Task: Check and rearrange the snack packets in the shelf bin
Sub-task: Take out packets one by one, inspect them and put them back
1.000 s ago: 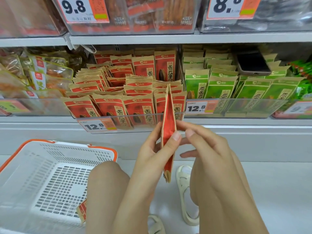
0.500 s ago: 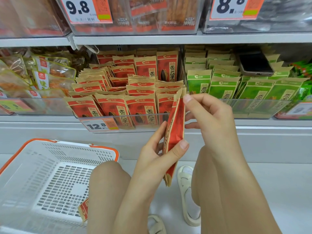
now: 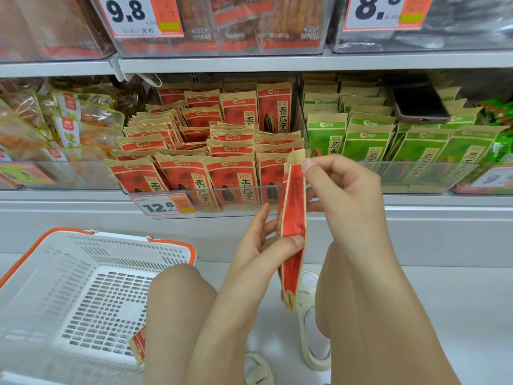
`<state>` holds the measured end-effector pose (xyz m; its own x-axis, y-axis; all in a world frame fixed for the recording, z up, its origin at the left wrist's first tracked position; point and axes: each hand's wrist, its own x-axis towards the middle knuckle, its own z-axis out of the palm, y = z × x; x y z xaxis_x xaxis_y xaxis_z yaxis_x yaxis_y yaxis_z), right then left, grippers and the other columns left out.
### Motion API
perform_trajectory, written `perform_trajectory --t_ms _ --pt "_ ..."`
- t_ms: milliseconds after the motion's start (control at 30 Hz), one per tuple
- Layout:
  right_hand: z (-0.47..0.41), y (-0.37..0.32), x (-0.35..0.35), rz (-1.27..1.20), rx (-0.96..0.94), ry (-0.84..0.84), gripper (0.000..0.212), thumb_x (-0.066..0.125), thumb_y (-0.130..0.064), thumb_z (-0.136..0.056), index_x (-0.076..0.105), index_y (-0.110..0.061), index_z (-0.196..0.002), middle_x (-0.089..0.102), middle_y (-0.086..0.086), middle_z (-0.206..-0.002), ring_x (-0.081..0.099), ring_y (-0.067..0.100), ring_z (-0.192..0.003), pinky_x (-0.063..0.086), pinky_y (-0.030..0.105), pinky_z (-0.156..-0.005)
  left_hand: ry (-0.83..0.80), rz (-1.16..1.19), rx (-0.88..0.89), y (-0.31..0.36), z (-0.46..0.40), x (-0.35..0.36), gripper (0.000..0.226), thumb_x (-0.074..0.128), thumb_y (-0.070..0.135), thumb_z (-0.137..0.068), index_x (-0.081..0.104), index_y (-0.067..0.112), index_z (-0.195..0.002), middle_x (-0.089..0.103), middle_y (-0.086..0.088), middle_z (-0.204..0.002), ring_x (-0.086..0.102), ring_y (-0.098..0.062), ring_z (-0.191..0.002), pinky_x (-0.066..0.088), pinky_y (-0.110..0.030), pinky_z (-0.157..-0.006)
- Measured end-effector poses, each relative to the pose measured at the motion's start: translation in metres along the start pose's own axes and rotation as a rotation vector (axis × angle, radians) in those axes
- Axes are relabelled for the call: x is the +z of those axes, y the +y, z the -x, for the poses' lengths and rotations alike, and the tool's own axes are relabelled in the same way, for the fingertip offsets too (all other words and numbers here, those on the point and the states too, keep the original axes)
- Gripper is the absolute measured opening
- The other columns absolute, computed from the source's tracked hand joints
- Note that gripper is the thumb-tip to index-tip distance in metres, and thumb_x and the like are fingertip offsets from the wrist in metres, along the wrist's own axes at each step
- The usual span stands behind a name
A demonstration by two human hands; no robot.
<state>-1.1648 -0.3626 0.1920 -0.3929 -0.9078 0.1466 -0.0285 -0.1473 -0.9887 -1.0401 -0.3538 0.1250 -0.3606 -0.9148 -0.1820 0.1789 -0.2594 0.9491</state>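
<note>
Red snack packet [image 3: 292,218] pinched edge-on by left hand [image 3: 261,243] and right hand [image 3: 344,190].

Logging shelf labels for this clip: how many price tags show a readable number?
4: the orange-and-white 9.8 tag upper left, the 8-something tag upper right, the 12.8 tag on the red-packet bin, a partial 9 tag far right. Others are blurred.

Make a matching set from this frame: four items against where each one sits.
1. held red packet
2. phone
3. white basket
4. 12.8 price tag

a. lying on top of the green packets
b. on the floor, left of the knees
c. on the front of the red-packet bin
d. between left hand and right hand

Pairs: 1-d, 2-a, 3-b, 4-c
</note>
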Motion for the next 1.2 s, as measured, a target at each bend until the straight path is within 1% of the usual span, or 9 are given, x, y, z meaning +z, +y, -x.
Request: perform_trajectory --t_ms 67,167,300,367,567,667,733,800,1200 --pt "0.002 0.002 0.000 -0.007 0.000 -0.027 0.012 0.062 -0.009 -0.090 0.069 -0.012 -0.081 0.068 -0.004 -0.063 0.062 0.005 -0.053 0.050 0.019 -0.051 0.012 0.007 0.021 0.004 -0.001 0.001 0.098 0.075 0.046 -0.052 0.045 0.031 -0.145 0.066 0.003 -0.115 0.066 -0.007 -0.095 0.049 -0.021 -0.077" --pt "0.010 0.007 0.000 -0.026 0.023 -0.068 0.010 0.063 -0.011 -0.088 0.070 -0.015 -0.083 0.070 -0.006 -0.067 0.064 0.005 -0.057 0.051 0.019 -0.054 0.075 0.032 0.105 0.016 -0.005 -0.001 0.083 0.075 0.044 -0.059 0.055 0.020 -0.136 0.067 0.001 -0.108 0.066 -0.011 -0.092 0.051 -0.023 -0.075" --pt "0.027 0.021 -0.004 -0.092 0.131 -0.086 0.008 0.071 -0.024 -0.082 0.071 -0.015 -0.082 0.072 -0.003 -0.069 0.063 0.009 -0.058 0.051 0.020 -0.057 0.253 0.133 0.189 0.031 -0.013 -0.003 0.092 0.079 0.044 -0.059 0.050 0.010 -0.139 0.065 -0.006 -0.128 0.062 -0.020 -0.119 0.048 -0.043 -0.104" --pt "0.036 0.026 -0.006 -0.117 0.155 -0.079 0.011 0.068 -0.027 -0.079 0.074 -0.018 -0.079 0.074 -0.004 -0.073 0.067 0.008 -0.067 0.052 0.019 -0.060 0.310 0.196 0.212 0.035 -0.015 -0.001 0.094 0.082 0.040 -0.059 0.046 0.008 -0.140 0.062 -0.005 -0.129 0.058 -0.025 -0.126 0.045 -0.047 -0.108" --pt "0.051 0.026 -0.008 -0.184 0.191 -0.044 0.019 0.072 -0.041 -0.069 0.076 -0.023 -0.071 0.074 -0.005 -0.074 0.068 0.004 -0.073 0.056 0.019 -0.072 0.305 0.341 0.197 0.033 -0.012 0.005 0.082 0.070 0.027 -0.072 0.040 0.003 -0.144 0.064 0.000 -0.109 0.066 -0.013 -0.098 0.057 -0.026 -0.086" --pt "0.049 0.024 -0.009 -0.143 0.179 -0.073 0.016 0.070 -0.032 -0.072 0.074 -0.017 -0.072 0.073 0.004 -0.074 0.066 0.007 -0.071 0.054 0.020 -0.071 0.307 0.353 0.182 0.031 -0.010 0.005 0.083 0.071 0.027 -0.071 0.040 0.003 -0.144 0.063 0.000 -0.106 0.065 -0.013 -0.093 0.057 -0.026 -0.082" --pt "0.047 0.022 -0.010 -0.141 0.192 -0.081 0.016 0.078 -0.027 -0.073 0.073 -0.013 -0.068 0.072 0.003 -0.069 0.064 0.007 -0.067 0.054 0.018 -0.068 0.296 0.344 0.176 0.030 -0.010 0.004 0.087 0.075 0.028 -0.070 0.039 0.003 -0.145 0.063 0.001 -0.104 0.065 -0.012 -0.092 0.057 -0.025 -0.079" --pt "0.046 0.022 -0.011 -0.152 0.198 -0.063 0.019 0.073 -0.028 -0.071 0.072 -0.011 -0.064 0.070 0.001 -0.065 0.063 0.007 -0.063 0.053 0.016 -0.065 0.288 0.339 0.176 0.030 -0.010 0.003 0.087 0.075 0.028 -0.069 0.039 0.002 -0.144 0.064 0.002 -0.101 0.066 -0.012 -0.090 0.056 -0.024 -0.076" --pt "0.049 0.026 -0.008 -0.129 0.150 -0.020 0.013 0.072 -0.024 -0.079 0.073 -0.014 -0.071 0.073 -0.001 -0.069 0.065 0.007 -0.064 0.048 0.013 -0.062 0.306 0.344 0.155 0.027 -0.011 0.004 0.084 0.071 0.025 -0.069 0.039 0.004 -0.144 0.063 -0.002 -0.110 0.066 -0.013 -0.097 0.059 -0.026 -0.080"
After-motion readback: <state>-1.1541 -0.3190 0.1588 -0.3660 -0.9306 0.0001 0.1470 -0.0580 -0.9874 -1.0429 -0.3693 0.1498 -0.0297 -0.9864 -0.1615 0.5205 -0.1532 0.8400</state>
